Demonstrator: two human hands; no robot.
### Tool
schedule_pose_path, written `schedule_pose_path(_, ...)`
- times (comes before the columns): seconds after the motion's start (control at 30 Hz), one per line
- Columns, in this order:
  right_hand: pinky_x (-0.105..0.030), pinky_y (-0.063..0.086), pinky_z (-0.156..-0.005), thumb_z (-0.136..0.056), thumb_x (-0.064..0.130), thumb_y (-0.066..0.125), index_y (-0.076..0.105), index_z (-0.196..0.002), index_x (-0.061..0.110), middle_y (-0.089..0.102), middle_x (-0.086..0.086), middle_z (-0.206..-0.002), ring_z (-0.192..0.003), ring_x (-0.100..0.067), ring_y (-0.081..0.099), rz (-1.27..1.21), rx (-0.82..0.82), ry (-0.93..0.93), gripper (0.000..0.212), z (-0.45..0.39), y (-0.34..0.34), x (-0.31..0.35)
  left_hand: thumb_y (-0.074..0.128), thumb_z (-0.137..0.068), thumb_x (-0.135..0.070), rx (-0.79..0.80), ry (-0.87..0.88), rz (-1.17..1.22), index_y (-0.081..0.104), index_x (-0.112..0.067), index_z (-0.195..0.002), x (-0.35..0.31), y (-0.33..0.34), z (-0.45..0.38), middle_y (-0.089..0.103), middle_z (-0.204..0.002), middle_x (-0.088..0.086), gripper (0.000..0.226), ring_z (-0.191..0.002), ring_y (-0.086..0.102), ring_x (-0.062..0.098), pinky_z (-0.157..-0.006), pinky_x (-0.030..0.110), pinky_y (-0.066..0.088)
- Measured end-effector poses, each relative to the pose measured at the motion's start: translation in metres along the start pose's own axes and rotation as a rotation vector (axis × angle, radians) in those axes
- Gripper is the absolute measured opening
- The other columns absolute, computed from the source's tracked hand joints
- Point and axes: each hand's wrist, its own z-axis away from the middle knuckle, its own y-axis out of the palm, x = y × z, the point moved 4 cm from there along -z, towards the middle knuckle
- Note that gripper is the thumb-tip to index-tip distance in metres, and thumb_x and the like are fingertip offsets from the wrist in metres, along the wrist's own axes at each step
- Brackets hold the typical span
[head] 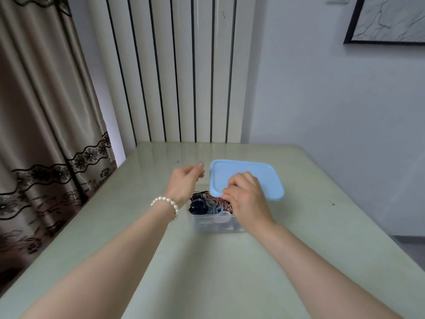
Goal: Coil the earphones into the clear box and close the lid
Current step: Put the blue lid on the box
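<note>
No readable text, label, brand or number shows anywhere.

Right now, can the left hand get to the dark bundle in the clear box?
Probably yes. The left hand hovers beside the box's open left part, where the dark bundle lies uncovered; the blue lid and right hand sit further right.

One clear box (216,223), one blue lid (247,174), two hands, one pearl bracelet (166,203), one table (207,272)

The blue lid (247,178) covers the clear box's (216,223) far part; only its near-left opening is free
</note>
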Motion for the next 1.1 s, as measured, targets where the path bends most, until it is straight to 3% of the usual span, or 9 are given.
schedule_pose_path(0.13,-0.029,0.023,-0.060,-0.062,0.003,0.072,0.056,-0.055,0.008,0.050,-0.004,-0.065,-0.071,-0.018,0.031,0.059,0.070,-0.191,0.018,-0.007,0.033,0.030,0.066,-0.080,-0.036,-0.003,-0.095,-0.081,0.068,-0.010,-0.080,0.007,-0.023,-0.001,0.064,-0.075,-0.001,0.026,-0.070,0.056,0.014,-0.069,0.026,0.044)
schedule_pose_path(0.23,-0.027,0.020,-0.060,-0.050,-0.002,0.079,0.057,-0.056,0.010,0.049,-0.003,-0.066,-0.071,-0.018,0.031,0.071,0.128,-0.201,0.026,-0.006,0.050,0.038,0.072,-0.076,-0.025,-0.042,-0.140,-0.175,0.063,-0.011,-0.067,0.026,-0.030,-0.002,0.052,-0.063,0.001,0.020,-0.061,0.044,0.019,-0.061,0.025,0.035)
schedule_pose_path(0.3,-0.028,0.021,-0.060,-0.047,-0.001,0.082,0.058,-0.056,0.011,0.049,-0.002,-0.066,-0.071,-0.018,0.032,0.074,0.165,-0.196,0.028,-0.001,0.057,0.041,0.070,-0.077,-0.021,-0.044,-0.155,-0.249,0.052,-0.013,-0.055,0.038,-0.031,-0.003,0.039,-0.058,0.003,0.029,-0.061,0.031,0.021,-0.056,0.026,0.027)
schedule_pose_path(0.5,-0.027,0.019,-0.061,-0.062,0.012,0.074,0.059,-0.058,0.012,0.052,0.000,-0.068,-0.073,-0.017,0.033,0.110,0.159,-0.195,0.015,0.016,0.057,0.038,0.061,-0.082,-0.022,0.005,-0.117,-0.454,0.044,-0.012,-0.056,0.046,-0.020,0.005,0.028,-0.054,0.002,0.033,-0.055,0.023,0.017,-0.048,0.027,0.022)
schedule_pose_path(0.7,-0.026,0.019,-0.060,-0.069,0.027,0.066,0.062,-0.057,0.016,0.054,0.002,-0.066,-0.072,-0.015,0.034,0.128,0.190,-0.156,0.016,0.022,0.056,0.030,0.056,-0.083,-0.014,0.000,-0.057,-0.523,0.029,-0.015,-0.046,0.042,-0.013,0.006,0.026,-0.047,0.004,0.046,-0.048,0.023,0.017,-0.042,0.023,0.020)
schedule_pose_path(0.83,-0.029,0.038,-0.072,-0.080,0.038,0.054,0.072,-0.082,0.013,0.065,-0.004,-0.082,-0.081,-0.021,0.055,-0.095,0.174,0.116,0.031,0.018,0.041,0.010,0.055,-0.085,-0.018,0.009,-0.061,-0.542,0.029,-0.015,-0.047,0.041,-0.013,0.008,0.027,-0.047,0.003,0.046,-0.047,0.024,0.016,-0.041,0.022,0.020)
schedule_pose_path(0.97,-0.028,0.039,-0.088,-0.087,0.024,0.058,0.070,-0.098,0.004,0.066,-0.015,-0.106,-0.102,-0.031,0.058,-0.099,0.178,0.767,0.026,0.009,0.008,-0.050,0.054,-0.088,-0.025,-0.007,-0.113,-0.481,0.032,-0.015,-0.049,0.046,-0.015,0.008,0.030,-0.050,0.003,0.046,-0.050,0.027,0.017,-0.045,0.026,0.024)
schedule_pose_path(1.03,-0.032,0.046,-0.079,-0.085,0.029,0.060,0.069,-0.083,0.000,0.068,-0.018,-0.092,-0.087,-0.030,0.063,-0.160,0.351,1.063,0.030,0.020,0.003,-0.079,0.055,-0.087,-0.026,-0.009,-0.158,-0.402,0.042,-0.012,-0.052,0.050,-0.015,0.005,0.041,-0.055,0.007,0.040,-0.055,0.035,0.021,-0.054,0.029,0.037)
schedule_pose_path(1.1,-0.033,0.050,-0.069,-0.082,0.028,0.065,0.065,-0.073,0.001,0.065,-0.016,-0.075,-0.069,-0.028,0.061,-0.361,0.408,1.231,0.028,0.030,0.000,-0.086,0.059,-0.084,-0.022,-0.010,-0.211,-0.309,0.058,-0.008,-0.062,0.053,-0.016,0.003,0.050,-0.063,0.010,0.026,-0.061,0.045,0.022,-0.066,0.035,0.051)
